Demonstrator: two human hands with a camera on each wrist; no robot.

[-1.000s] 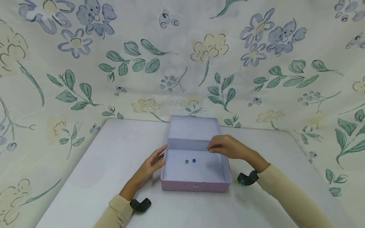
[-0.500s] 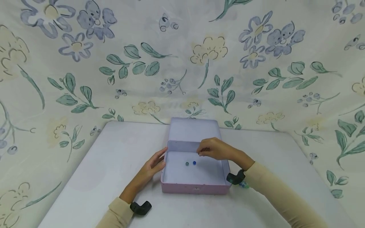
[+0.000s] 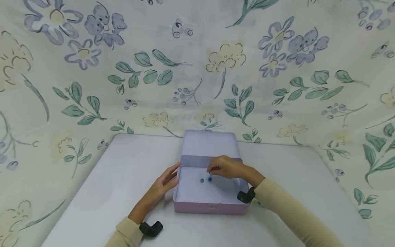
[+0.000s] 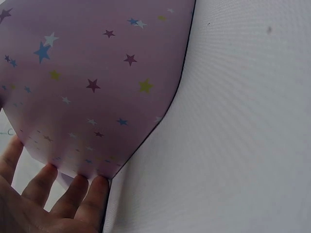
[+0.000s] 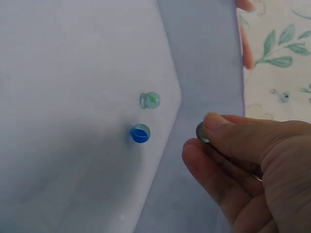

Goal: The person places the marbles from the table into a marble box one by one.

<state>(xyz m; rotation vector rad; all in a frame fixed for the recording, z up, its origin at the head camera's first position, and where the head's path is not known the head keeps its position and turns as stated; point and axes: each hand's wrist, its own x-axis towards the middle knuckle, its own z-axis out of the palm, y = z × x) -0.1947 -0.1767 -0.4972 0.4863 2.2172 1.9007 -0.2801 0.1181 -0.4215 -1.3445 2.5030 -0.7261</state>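
A pink tin box (image 3: 197, 207) with its lid (image 3: 210, 144) tipped back stands on the table. Inside, on its pale floor, lie a clear marble with a green swirl (image 5: 152, 100) and a blue marble (image 5: 140, 133), side by side and slightly apart. Over the box, my right hand (image 3: 226, 167) pinches a dark greenish glass marble (image 5: 200, 132) between thumb and fingertip, just behind the blue one. My left hand (image 3: 160, 187) rests its extended fingertips (image 4: 46, 175) against the box's star-printed left side (image 4: 92, 82).
More marbles (image 3: 256, 203), green and yellowish, sit on the white table (image 3: 117, 192) just right of the box, partly hidden by the right forearm. A floral cloth (image 3: 197, 85) hangs behind the table. Each wrist wears a black camera mount (image 3: 151, 228).
My right hand has moved left over the box, from its right rim to close by the blue marble. The left hand stays against the box's side. The head view has tilted up slightly.
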